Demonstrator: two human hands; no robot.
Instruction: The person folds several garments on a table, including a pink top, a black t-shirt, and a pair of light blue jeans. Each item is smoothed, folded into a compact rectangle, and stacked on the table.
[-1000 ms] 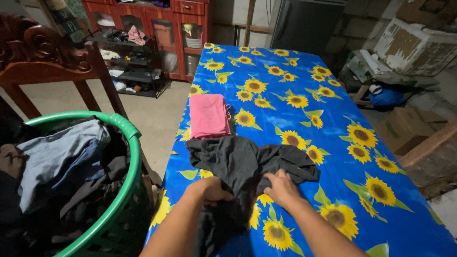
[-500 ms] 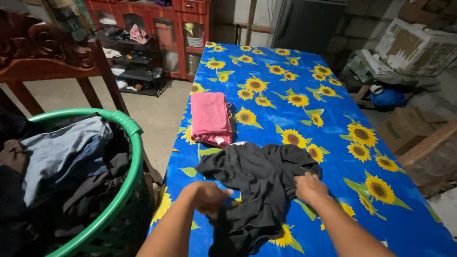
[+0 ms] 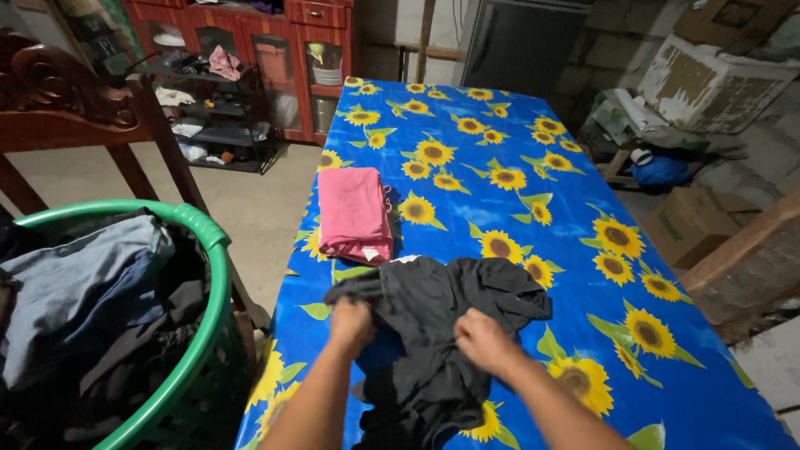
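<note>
Sunflower tablecloth (image 3: 533, 133) filled the frame's centre and right; a green laundry basket (image 3: 196, 354) sat lower left. Low in the centre lay a dark garment (image 3: 442, 312), gripped by the left hand (image 3: 350, 321) and right hand (image 3: 481, 337). Just above it rested a folded pink cloth (image 3: 354, 212).

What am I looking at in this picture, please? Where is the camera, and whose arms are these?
There is no machine here. The camera sits on a person's head and looks down, so the two bare arms are that person's own. The left hand and the right hand both grip a crumpled dark garment lying on a table with a blue sunflower cloth. Just beyond it, towards the table's left edge, lies a folded pink cloth. Left of the table stands a green laundry basket full of clothes. A red cabinet stands farther back.
</note>
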